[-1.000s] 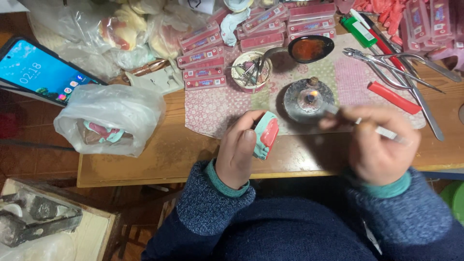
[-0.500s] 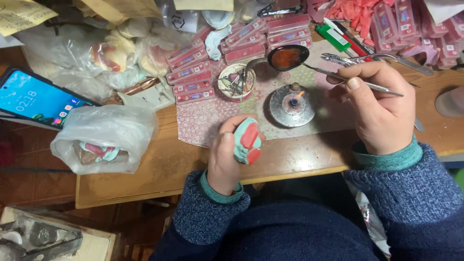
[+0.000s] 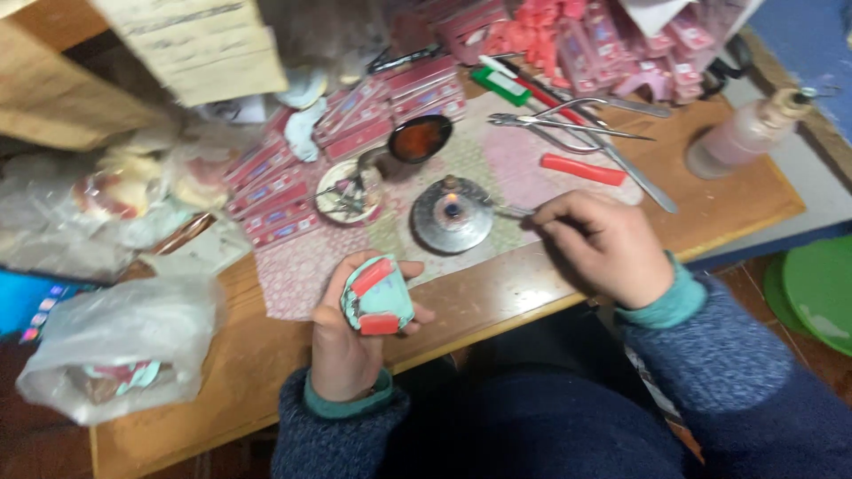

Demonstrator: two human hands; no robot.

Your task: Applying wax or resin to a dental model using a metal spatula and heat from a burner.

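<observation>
My left hand (image 3: 351,341) grips a small teal block with red pieces on it (image 3: 376,295), held just above the wooden table's front edge (image 3: 248,355). My right hand (image 3: 603,244) pinches a thin metal tool (image 3: 513,211) whose tip points at a small round metal burner (image 3: 451,215) with a tiny flame on top. The burner stands on a patterned pink cloth (image 3: 302,266) between my two hands.
A small dish of metal bits (image 3: 348,197), a spoon with dark liquid (image 3: 419,138), forceps and pliers (image 3: 568,126), a red stick (image 3: 584,168) and rows of pink flat packs (image 3: 284,200) lie behind. A bottle (image 3: 745,135) stands far right, plastic bags (image 3: 120,341) at left.
The view has swung and tilted. My right hand came down from above the burner to its right side, bringing the tool's tip to the flame. My left hand keeps its hold on the teal block.
</observation>
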